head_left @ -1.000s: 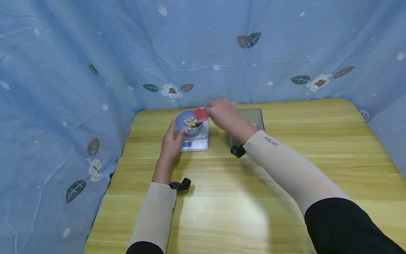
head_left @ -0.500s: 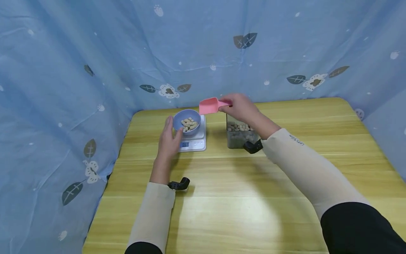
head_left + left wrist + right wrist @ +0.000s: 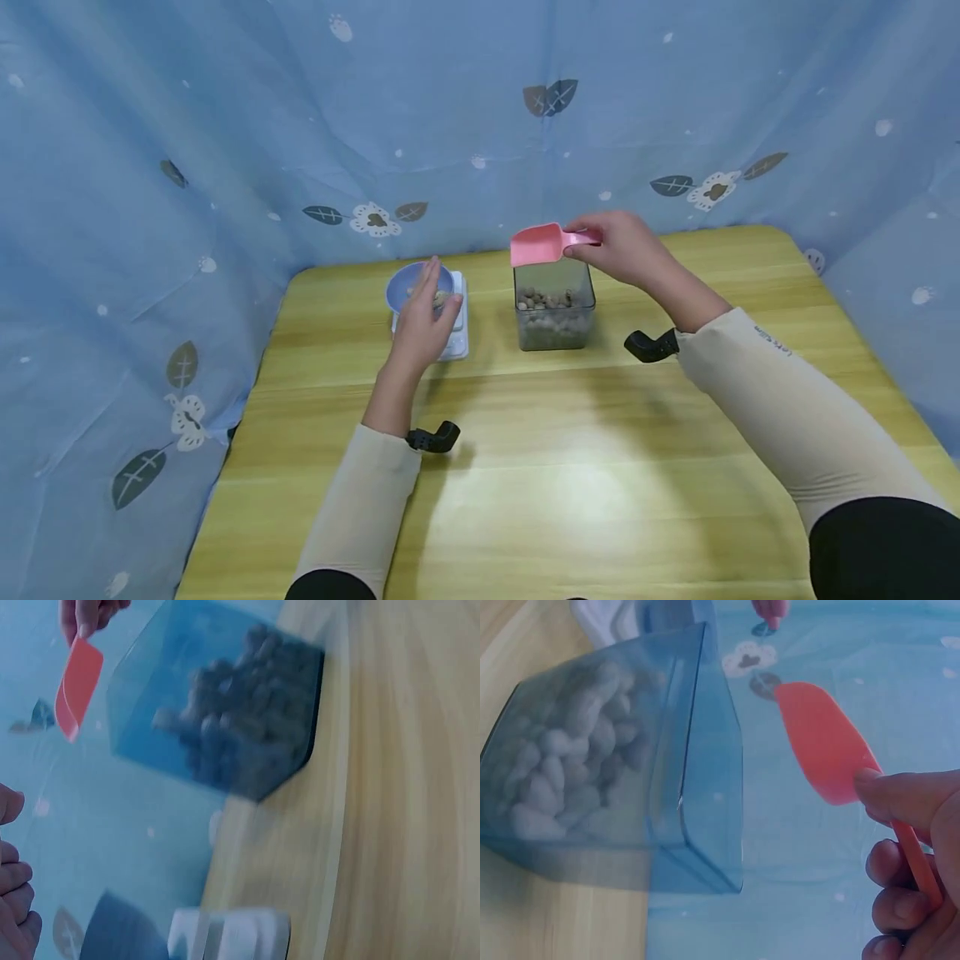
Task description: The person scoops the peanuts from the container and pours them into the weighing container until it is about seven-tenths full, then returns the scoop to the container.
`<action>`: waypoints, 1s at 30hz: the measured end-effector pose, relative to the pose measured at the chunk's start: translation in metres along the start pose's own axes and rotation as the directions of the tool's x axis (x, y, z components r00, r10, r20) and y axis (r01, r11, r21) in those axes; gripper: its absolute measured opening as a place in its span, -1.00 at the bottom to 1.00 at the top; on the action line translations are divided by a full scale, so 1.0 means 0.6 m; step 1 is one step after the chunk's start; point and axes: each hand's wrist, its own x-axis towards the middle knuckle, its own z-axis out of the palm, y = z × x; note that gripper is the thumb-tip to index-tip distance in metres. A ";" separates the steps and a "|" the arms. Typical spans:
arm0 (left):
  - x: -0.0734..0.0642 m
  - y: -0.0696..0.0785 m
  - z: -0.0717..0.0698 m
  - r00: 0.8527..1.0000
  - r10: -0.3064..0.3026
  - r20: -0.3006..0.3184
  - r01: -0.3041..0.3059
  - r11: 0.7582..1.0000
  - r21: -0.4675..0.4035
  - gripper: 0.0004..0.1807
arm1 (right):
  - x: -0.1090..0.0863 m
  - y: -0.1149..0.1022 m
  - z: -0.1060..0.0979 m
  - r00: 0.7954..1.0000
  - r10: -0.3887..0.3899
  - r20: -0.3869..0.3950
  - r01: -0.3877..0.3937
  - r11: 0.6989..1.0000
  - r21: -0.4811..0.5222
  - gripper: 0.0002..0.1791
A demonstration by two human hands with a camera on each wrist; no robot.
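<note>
Right grip (image 3: 615,246) and pink scoop (image 3: 536,244) have shifted toward 3 o'clock since the earlier frame, from near the blue bowl (image 3: 400,287) to near the translucent container (image 3: 555,335); left grip (image 3: 422,323) has left the bowl's 7 o'clock side and now partly covers the bowl from 5 o'clock. Right grip pinches the scoop's handle, blade toward 9 o'clock. Left grip is relaxed, fingers extended; contact cannot be determined. Bowl sits on the white scale (image 3: 458,337). Container, holding peanuts (image 3: 546,300), stands on the counter (image 3: 540,467), at the scale's 3 o'clock.

Smooth plastic scoop (image 3: 536,245), glossy wood-grain table (image 3: 540,483)
</note>
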 end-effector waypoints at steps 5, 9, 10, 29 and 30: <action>0.011 0.027 0.024 0.997 0.057 0.045 -0.057 0.998 -0.004 -0.29 | -0.004 0.011 -0.010 1.000 0.009 0.015 -0.008 0.999 -0.036 -0.59; 0.020 0.043 0.046 0.993 0.080 0.089 -0.080 0.997 -0.002 -0.29 | -0.004 0.017 -0.015 1.000 -0.011 0.004 0.011 0.997 -0.079 -0.66; 0.022 0.046 0.051 0.992 0.080 0.101 -0.080 0.997 -0.001 -0.30 | -0.004 0.018 -0.015 1.000 -0.021 0.002 0.022 0.996 -0.091 -0.68; 0.027 0.071 0.104 0.977 0.069 0.204 -0.079 0.996 0.042 -0.35 | -0.006 0.021 0.045 0.916 -0.399 -0.038 0.303 0.752 -0.585 -0.77; 0.026 0.071 0.105 0.976 0.067 0.208 -0.078 0.996 0.046 -0.35 | -0.005 0.022 0.049 0.907 -0.419 -0.030 0.317 0.730 -0.605 -0.74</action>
